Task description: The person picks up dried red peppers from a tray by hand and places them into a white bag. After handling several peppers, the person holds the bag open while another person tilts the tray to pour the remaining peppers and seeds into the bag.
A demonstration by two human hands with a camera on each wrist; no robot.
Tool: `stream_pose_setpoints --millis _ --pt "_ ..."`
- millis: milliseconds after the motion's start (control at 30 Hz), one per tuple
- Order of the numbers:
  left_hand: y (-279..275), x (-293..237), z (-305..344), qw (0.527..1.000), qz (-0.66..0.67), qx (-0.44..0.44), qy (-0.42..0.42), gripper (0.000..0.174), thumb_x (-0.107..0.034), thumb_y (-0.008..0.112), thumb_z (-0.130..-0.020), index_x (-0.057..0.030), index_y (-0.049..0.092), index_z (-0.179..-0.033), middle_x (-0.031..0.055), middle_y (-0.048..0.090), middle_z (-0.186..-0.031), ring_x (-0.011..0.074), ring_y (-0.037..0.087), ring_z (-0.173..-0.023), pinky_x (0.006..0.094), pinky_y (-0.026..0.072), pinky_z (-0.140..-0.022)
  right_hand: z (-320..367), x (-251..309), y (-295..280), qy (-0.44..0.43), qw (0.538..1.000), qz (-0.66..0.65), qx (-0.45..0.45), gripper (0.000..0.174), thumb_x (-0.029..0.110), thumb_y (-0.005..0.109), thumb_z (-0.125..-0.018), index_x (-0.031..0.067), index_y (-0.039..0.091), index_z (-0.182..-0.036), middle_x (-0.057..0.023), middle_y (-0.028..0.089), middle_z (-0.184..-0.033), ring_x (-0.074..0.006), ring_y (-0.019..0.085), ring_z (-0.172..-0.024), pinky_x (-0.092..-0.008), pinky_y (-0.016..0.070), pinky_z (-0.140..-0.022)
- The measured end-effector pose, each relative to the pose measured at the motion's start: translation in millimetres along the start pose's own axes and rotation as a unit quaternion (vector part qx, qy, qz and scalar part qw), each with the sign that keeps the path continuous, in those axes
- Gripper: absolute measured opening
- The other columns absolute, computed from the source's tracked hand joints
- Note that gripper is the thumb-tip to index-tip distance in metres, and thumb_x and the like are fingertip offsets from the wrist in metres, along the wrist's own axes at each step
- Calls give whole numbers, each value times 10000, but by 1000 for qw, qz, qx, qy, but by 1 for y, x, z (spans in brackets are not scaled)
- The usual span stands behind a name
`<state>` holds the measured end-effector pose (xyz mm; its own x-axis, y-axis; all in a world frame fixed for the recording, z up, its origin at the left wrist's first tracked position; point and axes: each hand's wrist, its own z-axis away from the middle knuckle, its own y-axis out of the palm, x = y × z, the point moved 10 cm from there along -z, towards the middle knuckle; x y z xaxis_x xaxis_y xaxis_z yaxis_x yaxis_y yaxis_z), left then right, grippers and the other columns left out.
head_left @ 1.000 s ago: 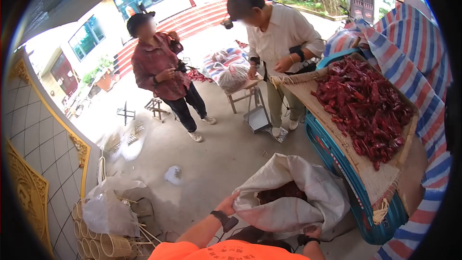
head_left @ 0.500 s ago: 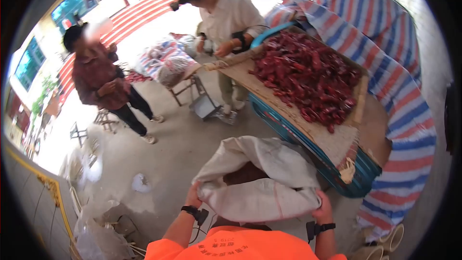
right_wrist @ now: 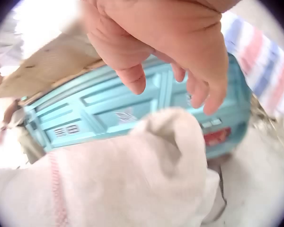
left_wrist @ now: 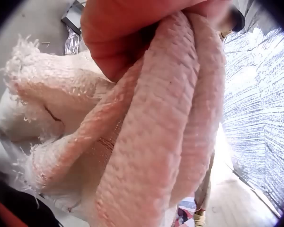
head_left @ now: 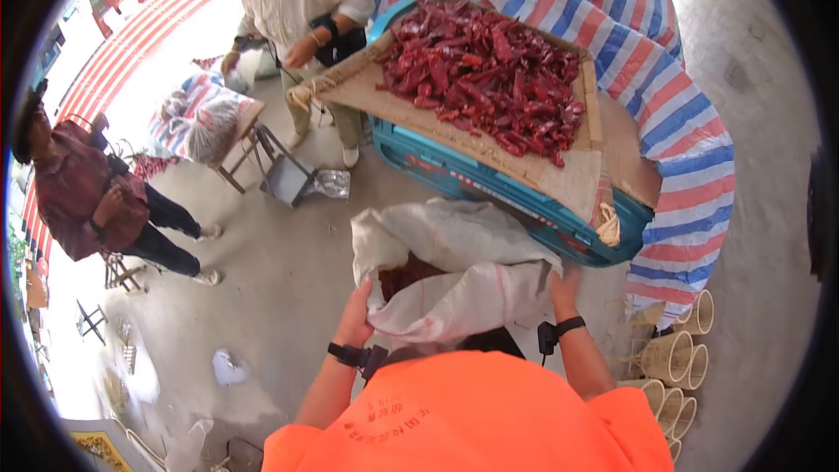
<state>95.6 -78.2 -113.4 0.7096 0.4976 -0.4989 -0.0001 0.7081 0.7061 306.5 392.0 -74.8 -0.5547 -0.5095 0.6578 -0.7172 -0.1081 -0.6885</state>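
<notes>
A white woven sack [head_left: 472, 297] stands in front of the orange shirt, its mouth folded partly over. Dark reddish-brown contents [head_left: 404, 278] show through the opening. My left hand [head_left: 355, 316] holds the left side of the rim. Up close in the left wrist view, that hand's curled fingers [left_wrist: 123, 33] pinch the bunched sack cloth [left_wrist: 146, 123]. At the sack's right corner is my right hand [head_left: 565, 290]. The right wrist view shows this hand [right_wrist: 165, 42] with loose, parted fingers above a raised fold of cloth [right_wrist: 173, 132], holding nothing.
Dried red chillies [head_left: 489, 70] lie heaped on a board [head_left: 551, 179] over a teal cargo bed [head_left: 419, 162], just beyond the sack. Striped sheeting [head_left: 690, 175] hangs at right, above bamboo baskets [head_left: 669, 358]. Two people stand left, near a low table [head_left: 236, 135] and a dustpan [head_left: 287, 179].
The head view has swung right and down. The sack's mouth has narrowed and folded over. My right hand has loosened from the sack's right edge, while the left keeps its hold.
</notes>
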Motion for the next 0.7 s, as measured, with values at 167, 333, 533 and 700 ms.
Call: stream_pose_setpoints --millis 167,333,533,700 --pt "9 6 20 996 -83 -13 -12 444 -338 497 -979 -31 471 -1299 81 591 -1176 192 578 -1056 353 490 -907 62 223 60 -224 885 -98 396 277 236 534 -924 27 599 -1094 -125 630 -1110 -248 548 -1105 -371 444 -910" --pt "6 16 29 980 -188 -31 58 510 -367 495 -976 3 462 -1325 61 564 -1218 157 516 -1114 309 409 -972 143 174 261 -189 740 -16 645 318 268 485 -958 17 608 -1110 -171 655 -1087 -265 612 -998 -357 463 -875" --pt "-2 32 53 985 -106 -127 44 470 -333 508 -980 -17 469 -1325 31 566 -1187 120 524 -1071 279 436 -906 105 112 328 -149 694 231 665 436 300 455 -927 34 512 -1268 -203 573 -1225 -324 535 -1139 -431 414 -978" --pt "-44 58 60 966 -113 -228 43 420 -286 539 -969 -27 500 -1298 36 577 -1197 119 551 -1049 270 456 -869 -54 149 280 -167 969 21 183 501 131 627 -771 -4 504 -1238 -275 545 -1209 -430 509 -1118 -488 398 -966"
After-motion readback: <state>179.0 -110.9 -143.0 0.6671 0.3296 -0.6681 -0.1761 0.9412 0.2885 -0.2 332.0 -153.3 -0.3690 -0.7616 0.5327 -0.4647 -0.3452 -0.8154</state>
